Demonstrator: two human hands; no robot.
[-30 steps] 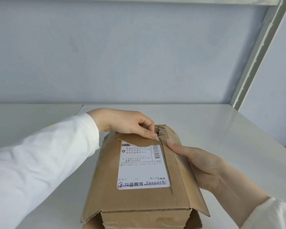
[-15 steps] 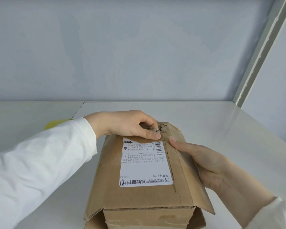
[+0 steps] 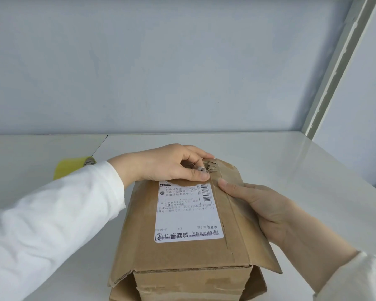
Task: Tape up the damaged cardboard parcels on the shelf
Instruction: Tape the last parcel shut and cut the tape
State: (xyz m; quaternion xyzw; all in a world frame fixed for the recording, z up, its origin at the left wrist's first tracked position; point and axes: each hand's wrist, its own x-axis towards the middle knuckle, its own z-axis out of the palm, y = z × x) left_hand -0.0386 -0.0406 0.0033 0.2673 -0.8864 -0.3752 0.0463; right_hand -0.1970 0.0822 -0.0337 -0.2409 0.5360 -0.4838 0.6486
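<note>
Head view: damaged cardboard parcel (image 3: 182,255) at 6 o'clock on shelf (image 3: 291,161), left hand (image 3: 167,164) pinching its torn 12 o'clock seam (image 3: 211,168) with curled fingers (image 3: 193,152), right hand (image 3: 267,209) clasping 3 o'clock flap (image 3: 230,172), likely closing gap for taping.

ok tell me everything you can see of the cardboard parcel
Brown corrugated cardboard parcel lying flat on the white shelf, a white barcoded label on top. Its far end is torn, its near flaps gape. The left hand pinches the tear; the right hand grips its right flap.
</note>
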